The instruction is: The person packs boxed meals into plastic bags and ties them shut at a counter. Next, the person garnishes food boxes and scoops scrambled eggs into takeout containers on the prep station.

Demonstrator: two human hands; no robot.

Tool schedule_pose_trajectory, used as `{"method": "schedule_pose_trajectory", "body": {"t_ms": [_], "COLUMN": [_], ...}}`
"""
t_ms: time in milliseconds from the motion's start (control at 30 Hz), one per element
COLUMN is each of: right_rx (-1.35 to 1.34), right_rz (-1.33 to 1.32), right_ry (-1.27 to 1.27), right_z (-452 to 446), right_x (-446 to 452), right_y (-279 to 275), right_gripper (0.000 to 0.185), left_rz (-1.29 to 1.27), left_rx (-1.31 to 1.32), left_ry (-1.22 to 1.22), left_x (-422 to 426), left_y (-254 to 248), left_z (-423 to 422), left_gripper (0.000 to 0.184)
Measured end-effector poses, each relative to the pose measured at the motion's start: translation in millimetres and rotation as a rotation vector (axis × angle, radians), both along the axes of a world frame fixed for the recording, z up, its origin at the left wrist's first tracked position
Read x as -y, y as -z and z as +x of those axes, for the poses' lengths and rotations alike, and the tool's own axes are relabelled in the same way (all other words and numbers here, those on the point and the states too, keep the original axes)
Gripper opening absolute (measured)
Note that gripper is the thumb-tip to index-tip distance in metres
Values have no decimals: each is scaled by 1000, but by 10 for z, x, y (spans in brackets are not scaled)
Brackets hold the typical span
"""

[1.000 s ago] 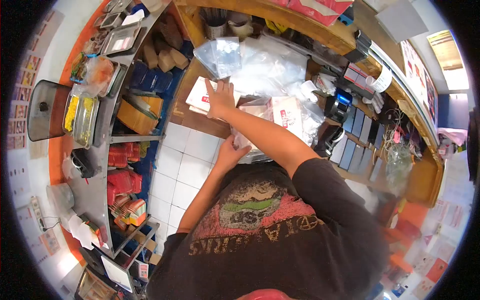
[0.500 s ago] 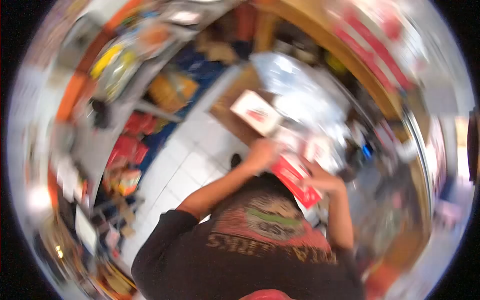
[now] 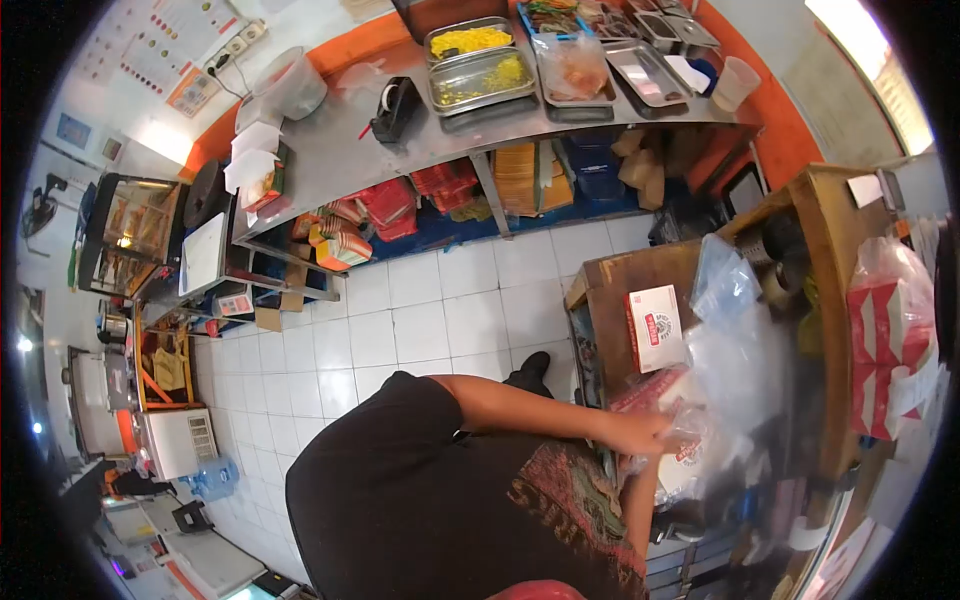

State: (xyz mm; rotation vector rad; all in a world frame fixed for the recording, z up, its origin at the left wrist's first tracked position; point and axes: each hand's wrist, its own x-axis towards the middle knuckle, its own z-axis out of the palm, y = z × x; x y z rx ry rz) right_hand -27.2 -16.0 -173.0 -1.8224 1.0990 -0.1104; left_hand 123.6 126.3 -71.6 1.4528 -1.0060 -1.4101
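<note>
My left hand (image 3: pixel 640 433) is closed, its fingers gathered on a clear plastic bag (image 3: pixel 690 422) at the edge of the wooden table. Under and beside that hand, a white box with red and black print (image 3: pixel 690 462) shows through clear plastic. My right forearm (image 3: pixel 640 505) reaches up from below; its hand lies mostly behind my left hand, so its fingers are hidden. Just beyond my left hand lies a red and white box (image 3: pixel 650 390), partly covered by plastic. Farther off, another white printed box (image 3: pixel 655 328) rests flat on the table.
A wooden table (image 3: pixel 610 290) carries a heap of clear plastic bags (image 3: pixel 735 350). Wrapped red and white packs (image 3: pixel 885 350) are at the right. Across the tiled floor (image 3: pixel 420 325), a steel counter (image 3: pixel 340 160) holds food trays (image 3: pixel 482 80) and a tape dispenser (image 3: pixel 393 108).
The head view has swung, bringing the counter to the top. My hands, earlier apart around a red box, are now close together, with clear plastic at my left hand.
</note>
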Motion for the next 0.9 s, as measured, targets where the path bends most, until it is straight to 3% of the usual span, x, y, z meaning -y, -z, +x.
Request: {"method": "schedule_pose_trajectory", "body": {"t_ms": [33, 67, 167, 200, 267, 300, 333, 367, 400, 433, 500, 533, 567, 600, 667, 700, 800, 900], "right_rx": [-4, -11, -86, -133, -144, -6, 273, 321, 492, 595, 627, 621, 445, 462, 138, -165, -325, -301], "right_rz": [-21, -41, -120, -140, -195, -320, -476, -832, -626, -602, -350, -499, -346, -351, -544, -352, -564, -543], "right_ry": [18, 35, 143, 197, 383, 507, 613, 522, 520, 463, 337, 213, 17, 13, -116, -286, -308, -324], "right_z": [-13, -43, -160, -162, -85, -35, 36, 167, 347, 567, 1050, 1325, 1537, 1723, 2037, 2128, 2160, 2098], "right_x": [1, -1, -47, -54, -75, -99, -145, -144, -192, -208, -228, -169, -92, -98, -128, -62, -116, -30], "right_y": [22, 57, 105, 97, -40, -196, -437, -552, -721, -905, -1024, -1007, -832, -658, -319, -116, 254, 205], "right_gripper": [40, 37, 28, 26, 20, 17, 8, 4, 10, 8, 7, 10, 26, 26, 74, 118, 123, 129], "left_rz": [104, -84, -173, -118, -44, -54, 28, -35, 2, 58, 28, 38, 26, 106, 191, 122, 2, 55], "left_rx": [-161, 32, -1, -20, -51, 108, 231, 277, 240, 213, 141, 67, 84, 149, 230, 252, 343, 268], "left_ry": [-26, -118, -153, -50, -15, -33, 18, 64, 143, 206, 178, 105, 105, 182, 242, 256, 233, 138], "left_x": [-11, 65, -20, -21, -153, -185, -223, -278, -302, -304, -366, -338, -260, -208, -194, -217, -373, -505], "left_y": [-184, 175, 1, 325, 481, 282, 394, 701, 735, 740, 818, 832, 674, 398, 221, 274, 759, 863], "left_z": [59, -6, 89, 33, 92, 125, 129, 111, 132, 116, 7, 33, 75, 86, 68, 52, 92, 135], "left_gripper": [33, 32, 28, 25, 30, 34, 30, 29, 28, 27, 23, 21, 21, 21, 21, 21, 22, 25]}}
